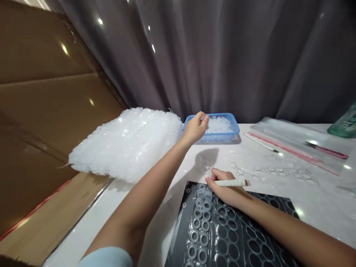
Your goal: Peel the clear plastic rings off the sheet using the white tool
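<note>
Head cam feed on my end, and the left hand [196,128] is stretched out to the far side of the table, right over the edge of a blue plastic mesh basket [236,129]. Its fingertips are pinched together on some small clear bit [204,117], but the fingers cover most of it, so I can't make out exactly what it is. The basket is heaped with white translucent pieces [218,125], too small and blurry to pick out one by one.

Right hand [225,185] is nearer, curled around a white stick [232,182] with the fingers closed. One end pokes out to the right, the other is hidden in the grip, so I can't say what tool it is. That hand sits at the far edge of a black sheet [274,203] with clear rings [201,222] lined up in rows; the sheet gets cut off at the bottom of the frame.

Loose rings [274,172] are scattered on the white table [314,211] past it. To the left there's a big bundle of clear discs [125,144] against a cardboard box [55,92]. On the right are clear bags [294,142] with red strips, and a green bottle [345,124] cut off by the edge.
</note>
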Demonstrator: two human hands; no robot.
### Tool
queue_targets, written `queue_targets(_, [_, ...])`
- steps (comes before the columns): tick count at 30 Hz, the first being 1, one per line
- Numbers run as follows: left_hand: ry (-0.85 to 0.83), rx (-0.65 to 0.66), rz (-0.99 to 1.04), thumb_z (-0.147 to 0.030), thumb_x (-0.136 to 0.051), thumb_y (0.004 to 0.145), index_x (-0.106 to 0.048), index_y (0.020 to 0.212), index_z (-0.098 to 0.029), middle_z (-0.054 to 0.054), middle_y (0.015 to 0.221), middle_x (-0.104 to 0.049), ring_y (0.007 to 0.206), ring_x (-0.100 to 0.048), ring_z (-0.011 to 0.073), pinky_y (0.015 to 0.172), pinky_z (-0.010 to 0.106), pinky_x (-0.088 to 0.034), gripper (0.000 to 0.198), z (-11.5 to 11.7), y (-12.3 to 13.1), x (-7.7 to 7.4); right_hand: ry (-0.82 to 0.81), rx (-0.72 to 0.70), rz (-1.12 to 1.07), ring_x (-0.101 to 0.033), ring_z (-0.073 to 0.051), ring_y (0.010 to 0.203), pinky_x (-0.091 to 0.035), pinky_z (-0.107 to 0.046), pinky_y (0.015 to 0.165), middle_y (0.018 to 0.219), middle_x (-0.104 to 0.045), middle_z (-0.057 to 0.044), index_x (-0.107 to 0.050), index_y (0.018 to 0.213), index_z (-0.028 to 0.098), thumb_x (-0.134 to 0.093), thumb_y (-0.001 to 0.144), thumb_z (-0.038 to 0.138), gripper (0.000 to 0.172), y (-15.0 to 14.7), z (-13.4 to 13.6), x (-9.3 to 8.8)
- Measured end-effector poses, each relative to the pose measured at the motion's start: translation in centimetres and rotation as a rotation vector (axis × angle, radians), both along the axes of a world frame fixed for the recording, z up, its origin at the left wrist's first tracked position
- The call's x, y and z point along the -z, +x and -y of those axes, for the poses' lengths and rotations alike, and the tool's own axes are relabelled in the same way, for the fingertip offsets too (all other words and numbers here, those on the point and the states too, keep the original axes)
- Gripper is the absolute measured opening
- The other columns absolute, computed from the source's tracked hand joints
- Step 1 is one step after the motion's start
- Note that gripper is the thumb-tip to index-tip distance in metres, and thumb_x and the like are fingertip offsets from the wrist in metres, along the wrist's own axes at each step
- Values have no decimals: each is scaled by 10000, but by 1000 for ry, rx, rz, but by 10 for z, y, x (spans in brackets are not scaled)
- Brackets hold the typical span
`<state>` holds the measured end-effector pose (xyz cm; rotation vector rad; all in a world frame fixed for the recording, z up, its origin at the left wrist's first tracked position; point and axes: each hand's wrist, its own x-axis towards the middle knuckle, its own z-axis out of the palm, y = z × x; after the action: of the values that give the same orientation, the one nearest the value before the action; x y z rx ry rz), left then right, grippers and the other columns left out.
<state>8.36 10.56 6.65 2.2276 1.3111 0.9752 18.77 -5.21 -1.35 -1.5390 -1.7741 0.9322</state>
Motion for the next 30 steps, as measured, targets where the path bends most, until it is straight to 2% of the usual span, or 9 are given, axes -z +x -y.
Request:
queue_targets(2, [38,-88,-348,-373,-333,914,-496,991,-220,24,828,-622,775,-587,148,667,241,-418,237,-30,25,2,30,-2,-37,-421,-95,532,-251,-217,501,542,-468,36,-418,611,186,-460,783,308,215,-1,1,0])
queue_targets(5, [25,-56,-512,-358,-450,867,-536,1028,-229,46,938,-633,865,-586,188,728,275,-419,223,-59,54,8,61,-25,-63,-427,-84,530,-245,-207,498,549,-473,37,-429,615,183,-461,777,267,185,-3,0,0])
queue_targets(8, [22,-7,-576,-457,-569,770,-564,1039,-231,62,1031,-616,893,-582,220,777,311,-419,352,-71,74,14,49,-33,-65,-427,-81,535,-232,-202,488,556,-476,35,-441,619,182,-465,766,251,164,-4,-4,2])
queue_targets(11, [18,2,-600,-565,-446,808,-605,980,-212,75,1004,-624,888,-585,233,779,327,-420,423,-75,84,14,15,-22,-72,-409,-82,523,-219,-204,472,559,-477,32,-454,625,186,-472,764,279,169,-5,-7,2])
queue_targets(14, [24,-3,-594,-455,-365,884,-634,895,-188,71,899,-648,867,-590,204,751,283,-416,379,-78,86,11,19,-28,-70,-401,-84,522,-218,-205,471,555,-469,32,-445,620,187,-476,761,280,172,-5,-6,1])
queue_targets(17, [46,-16,-583,-369,-528,816,-642,793,-163,72,825,-652,827,-592,196,709,255,-411,236,-79,80,10,37,-26,-65,-399,-85,516,-216,-208,470,542,-458,36,-431,610,188,-480,760,274,180,-4,-5,-1])
queue_targets(21, [117,-6,-527,-329,-648,734,-620,856,-173,44,838,-646,781,-584,168,662,228,-400,200,-72,75,1,52,-28,-82,-399,-85,506,-225,-209,471,533,-458,41,-428,598,188,-481,763,278,196,-2,-3,-1])
queue_targets(24, [198,8,-475,-351,-496,851,-608,836,-176,45,874,-635,819,-570,154,704,231,-389,209,-54,70,-12,60,-17,-137,-415,-91,523,-248,-206,477,538,-469,42,-419,588,188,-495,760,304,221,0,-5,3])
queue_targets(30, [109,-25,-738,-526,-254,890,-609,838,-156,114,789,-639,785,-601,240,658,305,-398,516,23,20,-12,-7,135,-494,-443,-103,429,-327,-211,453,531,-556,33,-473,768,206,-386,834,502,316,16,-18,3])
